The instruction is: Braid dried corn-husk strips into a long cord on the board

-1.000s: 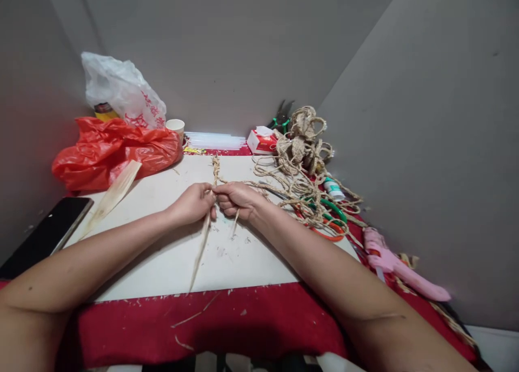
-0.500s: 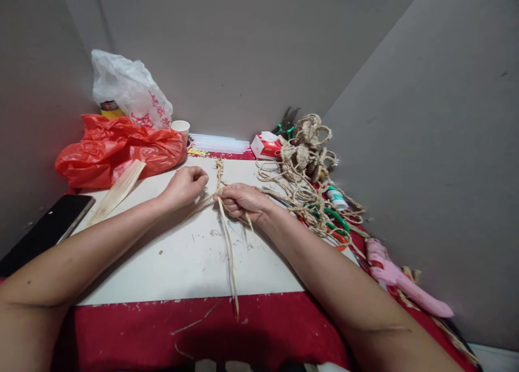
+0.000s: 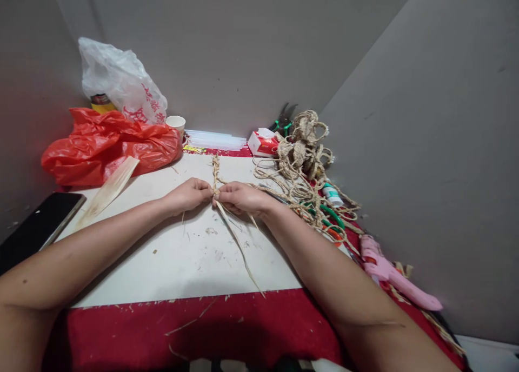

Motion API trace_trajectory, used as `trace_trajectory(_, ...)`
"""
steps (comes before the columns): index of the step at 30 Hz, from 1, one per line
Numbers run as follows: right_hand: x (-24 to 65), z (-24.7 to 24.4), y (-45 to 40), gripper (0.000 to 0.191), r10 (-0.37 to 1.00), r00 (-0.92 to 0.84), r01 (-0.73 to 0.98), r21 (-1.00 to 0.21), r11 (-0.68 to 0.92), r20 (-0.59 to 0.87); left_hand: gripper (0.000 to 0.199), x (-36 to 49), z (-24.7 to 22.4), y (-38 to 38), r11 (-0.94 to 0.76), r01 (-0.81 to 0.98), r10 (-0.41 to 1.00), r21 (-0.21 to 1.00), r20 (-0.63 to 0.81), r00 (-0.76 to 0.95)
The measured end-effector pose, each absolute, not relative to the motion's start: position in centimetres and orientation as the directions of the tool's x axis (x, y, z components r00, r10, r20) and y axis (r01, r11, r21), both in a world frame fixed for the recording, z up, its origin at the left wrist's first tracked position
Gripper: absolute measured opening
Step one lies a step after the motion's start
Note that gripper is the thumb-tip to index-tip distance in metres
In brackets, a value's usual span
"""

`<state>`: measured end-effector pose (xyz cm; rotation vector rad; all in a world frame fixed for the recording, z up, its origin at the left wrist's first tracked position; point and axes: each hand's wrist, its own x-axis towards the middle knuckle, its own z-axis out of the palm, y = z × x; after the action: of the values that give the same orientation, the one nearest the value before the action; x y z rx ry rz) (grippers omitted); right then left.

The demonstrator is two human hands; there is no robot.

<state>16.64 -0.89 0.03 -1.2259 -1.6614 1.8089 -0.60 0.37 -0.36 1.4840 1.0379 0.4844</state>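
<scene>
I have the right hand (image 3: 239, 198) closed in a pinch on the lower end of the plaited braid (image 3: 215, 169), knuckles up, fingers curled under; the left hand (image 3: 188, 194) meets it from the other side, thumb and fingertips closed on the same end, the two nearly touching; both wrists turn inward, and the forearms reach in from the near left and near right to form a wedge; the braid runs from the hands to the middle of the far edge of the white board (image 3: 170, 274); below the right hand a loose strand (image 3: 239, 239) slants down toward the near edge.

Farther out I see a pale flat strip (image 3: 109, 191) near the board's left edge, its upper end against the red plastic bag (image 3: 113, 150); the phone (image 3: 38, 226) lies at that left edge; a rope heap (image 3: 300, 183) spreads over the far right corner; the tissue box (image 3: 263, 144) sits just past the far edge; the pink glue gun (image 3: 397, 277) lies beyond the right edge.
</scene>
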Motion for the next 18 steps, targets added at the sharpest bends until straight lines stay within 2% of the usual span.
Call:
trace_trajectory(4,16.5,0.0,-1.1,0.021,0.828,-0.462,0.444,-0.891,-0.094,-0.318,0.020,-0.6,-0.7,0.2,0.039,0.340,0.841,0.940,-0.215,0.496)
trace_trajectory(11,17.8,1.0,-0.6,0.025,0.818,-0.481,0.592,-0.805,0.038,-0.315,0.018,-0.4,-0.6,-0.1,0.099,0.312,0.885,0.945,-0.227,0.407)
trace_trajectory(15,18.3,1.8,-0.4,0.027,0.790,-0.522,0.634,-0.766,0.108,-0.321,0.020,-0.4,-0.5,-0.1,0.152,0.277,0.864,0.949,-0.264,0.428)
trace_trajectory(18,18.6,1.7,-0.2,0.027,0.776,-0.550,0.611,-0.783,0.119,-0.311,0.017,-0.5,-0.3,-0.1,0.171,0.247,0.862,0.954,-0.267,0.432)
